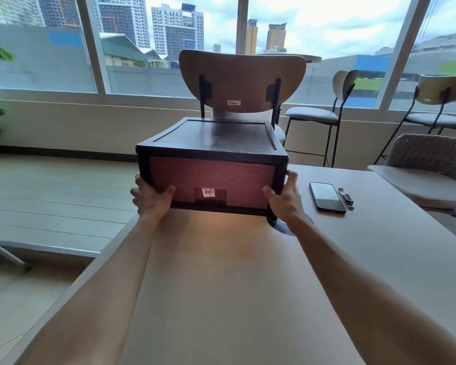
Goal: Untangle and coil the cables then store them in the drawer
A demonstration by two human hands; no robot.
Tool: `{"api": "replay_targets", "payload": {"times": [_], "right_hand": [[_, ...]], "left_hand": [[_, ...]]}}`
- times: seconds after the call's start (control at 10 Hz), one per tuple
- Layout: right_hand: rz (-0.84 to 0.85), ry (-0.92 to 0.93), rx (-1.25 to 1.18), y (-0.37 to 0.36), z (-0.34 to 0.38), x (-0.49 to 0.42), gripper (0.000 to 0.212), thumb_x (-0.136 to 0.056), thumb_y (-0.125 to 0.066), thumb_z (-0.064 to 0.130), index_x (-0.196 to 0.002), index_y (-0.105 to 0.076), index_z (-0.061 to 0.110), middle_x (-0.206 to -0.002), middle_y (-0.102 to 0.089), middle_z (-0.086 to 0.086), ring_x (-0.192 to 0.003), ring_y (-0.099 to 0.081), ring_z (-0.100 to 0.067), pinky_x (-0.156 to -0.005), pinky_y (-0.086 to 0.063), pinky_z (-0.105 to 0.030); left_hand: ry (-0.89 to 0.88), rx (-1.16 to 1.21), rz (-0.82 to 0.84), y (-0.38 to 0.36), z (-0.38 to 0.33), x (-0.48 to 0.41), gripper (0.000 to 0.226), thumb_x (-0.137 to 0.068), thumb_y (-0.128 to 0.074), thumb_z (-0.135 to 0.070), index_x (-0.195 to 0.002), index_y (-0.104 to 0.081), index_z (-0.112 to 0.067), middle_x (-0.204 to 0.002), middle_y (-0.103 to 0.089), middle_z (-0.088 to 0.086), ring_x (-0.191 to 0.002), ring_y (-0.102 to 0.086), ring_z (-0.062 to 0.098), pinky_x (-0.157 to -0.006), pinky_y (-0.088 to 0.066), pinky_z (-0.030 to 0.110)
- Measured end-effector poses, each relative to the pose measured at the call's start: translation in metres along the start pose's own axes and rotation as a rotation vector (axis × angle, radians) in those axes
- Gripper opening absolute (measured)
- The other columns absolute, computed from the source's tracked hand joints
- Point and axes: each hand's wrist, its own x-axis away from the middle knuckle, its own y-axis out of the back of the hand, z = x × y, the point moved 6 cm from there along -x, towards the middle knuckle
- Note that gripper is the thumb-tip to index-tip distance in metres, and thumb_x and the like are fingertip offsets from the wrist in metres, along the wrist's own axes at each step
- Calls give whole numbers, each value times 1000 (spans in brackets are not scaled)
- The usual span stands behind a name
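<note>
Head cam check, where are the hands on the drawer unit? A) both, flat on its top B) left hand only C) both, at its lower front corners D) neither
C: the left hand and right hand each grip a lower front corner of the drawer unit.

Left hand [153, 200], right hand [284, 200], forearms [111, 272] bare.

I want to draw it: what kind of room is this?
Probably a café-style lounge or shared office in a city: tall black-legged cushioned stools line big glass windows showing tower blocks, beside a long beige table.
</note>
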Motion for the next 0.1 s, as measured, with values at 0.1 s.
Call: {"api": "replay_targets", "payload": {"times": [0.1], "right_hand": [[273, -163, 271, -2, -27, 30, 74, -93, -65, 23, -149, -18, 24, -124, -59, -15, -96, -54, -25, -75, -41, -29]], "left_hand": [[40, -75, 115, -2, 8, 14, 78, -90, -69, -27, -153, -24, -13, -145, -36, 24, -132, -43, 45, -112, -38, 49]]}}
